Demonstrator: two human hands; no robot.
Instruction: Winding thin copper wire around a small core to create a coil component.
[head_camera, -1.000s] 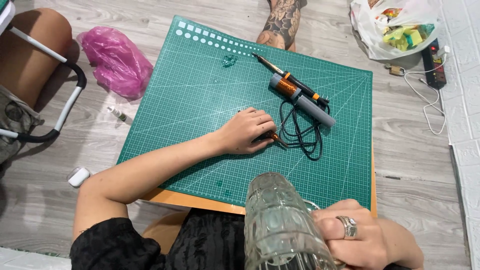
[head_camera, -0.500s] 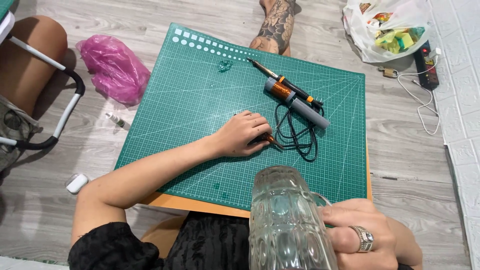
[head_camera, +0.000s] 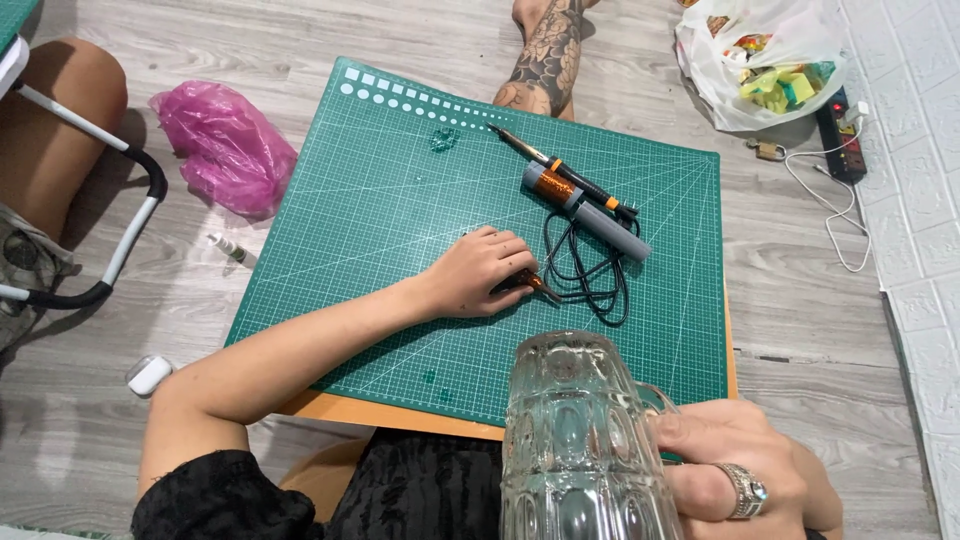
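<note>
On the green cutting mat (head_camera: 400, 180), the left half lies open to a passing hand, while the soldering iron (head_camera: 580, 200) and its coiled black cord (head_camera: 590, 280) block the right-centre, and the glass mug (head_camera: 585, 450) crowds the mat's near edge.

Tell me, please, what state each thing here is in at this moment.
glass mug: upright, empty, held by right hand.
small tool: lying on green cutting mat, under left hand.
soldering iron: lying flat, cord coiled.
pink bag: crumpled on floor.
</note>
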